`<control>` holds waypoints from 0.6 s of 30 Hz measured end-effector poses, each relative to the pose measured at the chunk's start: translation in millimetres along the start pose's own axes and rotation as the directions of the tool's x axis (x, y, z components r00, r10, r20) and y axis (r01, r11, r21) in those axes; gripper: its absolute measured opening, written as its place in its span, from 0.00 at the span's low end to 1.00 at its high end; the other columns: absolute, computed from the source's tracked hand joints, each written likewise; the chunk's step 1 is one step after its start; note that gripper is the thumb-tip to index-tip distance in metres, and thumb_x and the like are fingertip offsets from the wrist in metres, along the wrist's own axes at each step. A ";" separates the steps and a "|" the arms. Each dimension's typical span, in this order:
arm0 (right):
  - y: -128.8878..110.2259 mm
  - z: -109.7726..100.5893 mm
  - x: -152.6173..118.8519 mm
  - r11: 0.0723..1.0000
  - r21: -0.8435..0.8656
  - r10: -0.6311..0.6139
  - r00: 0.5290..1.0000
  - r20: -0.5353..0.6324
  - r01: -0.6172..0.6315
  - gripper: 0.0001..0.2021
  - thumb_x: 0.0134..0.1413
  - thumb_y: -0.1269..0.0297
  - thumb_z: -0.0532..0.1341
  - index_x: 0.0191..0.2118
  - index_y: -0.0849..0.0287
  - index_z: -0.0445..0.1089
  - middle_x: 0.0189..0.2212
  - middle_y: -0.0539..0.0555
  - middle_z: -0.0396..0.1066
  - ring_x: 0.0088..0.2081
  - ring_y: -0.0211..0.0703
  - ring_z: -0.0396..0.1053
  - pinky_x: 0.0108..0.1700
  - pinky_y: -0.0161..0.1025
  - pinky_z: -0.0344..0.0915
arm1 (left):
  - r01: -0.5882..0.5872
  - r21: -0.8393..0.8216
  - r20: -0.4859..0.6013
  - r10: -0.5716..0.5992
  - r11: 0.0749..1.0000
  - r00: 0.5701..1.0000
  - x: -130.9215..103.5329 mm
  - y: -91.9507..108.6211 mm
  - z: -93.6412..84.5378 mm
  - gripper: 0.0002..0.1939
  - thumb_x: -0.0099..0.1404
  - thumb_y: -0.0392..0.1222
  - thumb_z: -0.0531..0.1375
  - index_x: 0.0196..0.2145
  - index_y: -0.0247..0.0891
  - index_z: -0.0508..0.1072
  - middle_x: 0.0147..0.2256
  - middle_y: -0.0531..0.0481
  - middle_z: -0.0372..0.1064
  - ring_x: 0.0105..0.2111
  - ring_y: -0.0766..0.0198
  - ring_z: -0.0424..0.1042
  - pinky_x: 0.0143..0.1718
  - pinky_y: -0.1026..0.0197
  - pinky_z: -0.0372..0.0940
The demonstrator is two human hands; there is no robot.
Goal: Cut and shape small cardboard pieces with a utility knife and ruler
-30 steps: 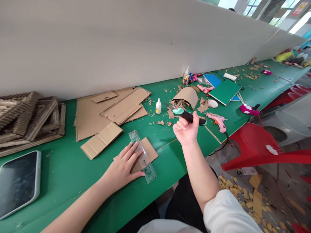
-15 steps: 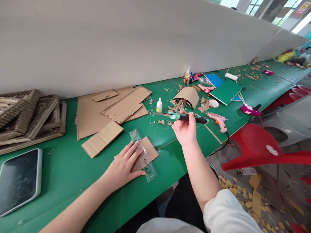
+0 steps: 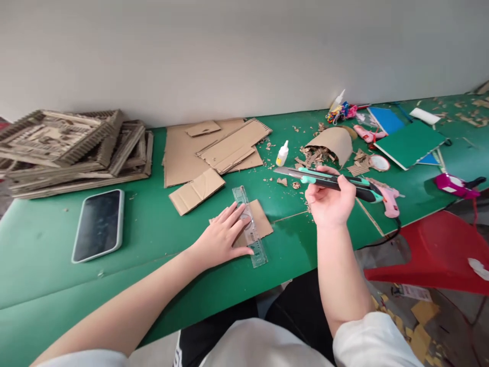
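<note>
My left hand (image 3: 225,232) lies flat with its fingers spread, pressing a clear plastic ruler (image 3: 260,253) onto a small piece of cardboard (image 3: 262,220). Part of the cardboard is hidden under the palm. Raised above the table to the right, my right hand (image 3: 331,201) is wrapped around a black and mint-green utility knife (image 3: 359,184). The knife's blade is out and points left, apart from the ruler and the cardboard. A small white glue bottle (image 3: 282,154) stands just beyond the blade.
Cardboard sheets (image 3: 183,153) lie by the wall, left of a curved cardboard piece (image 3: 334,142) with scraps. A phone (image 3: 98,224) and stacked corrugated frames (image 3: 76,137) are at left. A pink glue gun (image 3: 389,201), green board (image 3: 412,142) and red chair (image 3: 428,250) are at right.
The view has swung left, so the things appear farther right. My right hand still holds the utility knife in the air, and my left hand stays on the ruler.
</note>
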State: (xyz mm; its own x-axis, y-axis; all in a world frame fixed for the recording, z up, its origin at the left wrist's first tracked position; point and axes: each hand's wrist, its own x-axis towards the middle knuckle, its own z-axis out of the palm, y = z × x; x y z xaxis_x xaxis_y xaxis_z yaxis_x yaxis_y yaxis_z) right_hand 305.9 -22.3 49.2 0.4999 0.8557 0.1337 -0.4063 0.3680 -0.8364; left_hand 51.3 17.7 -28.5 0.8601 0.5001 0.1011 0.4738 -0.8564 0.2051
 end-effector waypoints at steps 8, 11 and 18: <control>14.6 1.1 -3.7 0.970 -0.242 0.030 0.985 0.167 0.011 0.13 0.47 0.56 0.60 0.38 0.56 0.70 0.20 0.49 0.74 0.18 0.36 0.68 0.19 0.32 0.63 | 0.134 -0.006 -0.029 -0.134 0.991 0.991 4.9 18.1 3.7 0.41 0.57 0.70 0.51 0.52 0.31 0.66 0.62 0.32 0.52 0.63 0.39 0.47 0.61 0.37 0.50; 21.9 -1.0 -7.1 0.932 -0.358 0.016 0.975 0.220 0.065 0.14 0.49 0.57 0.61 0.42 0.56 0.68 0.23 0.47 0.75 0.21 0.35 0.70 0.23 0.32 0.67 | 0.147 0.007 -0.034 -0.147 0.989 0.989 5.1 20.7 2.6 0.42 0.57 0.70 0.51 0.53 0.30 0.65 0.61 0.31 0.53 0.63 0.40 0.48 0.61 0.38 0.50; 27.7 -2.7 -29.1 0.701 -0.655 -0.003 0.920 0.393 0.282 0.16 0.51 0.63 0.61 0.48 0.55 0.67 0.40 0.54 0.75 0.33 0.40 0.75 0.32 0.36 0.73 | 0.123 0.014 -0.019 -0.123 0.992 0.992 4.5 18.9 1.8 0.41 0.59 0.70 0.47 0.56 0.33 0.63 0.61 0.30 0.52 0.63 0.42 0.50 0.61 0.40 0.49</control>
State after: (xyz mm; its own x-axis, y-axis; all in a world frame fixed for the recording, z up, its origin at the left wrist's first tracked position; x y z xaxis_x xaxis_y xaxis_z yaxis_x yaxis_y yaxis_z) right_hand 282.2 -38.0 20.7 0.1605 0.9286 0.3346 0.3573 0.2614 -0.8967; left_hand 64.5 3.6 -25.9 0.7915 0.6040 0.0934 0.5790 -0.7899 0.2020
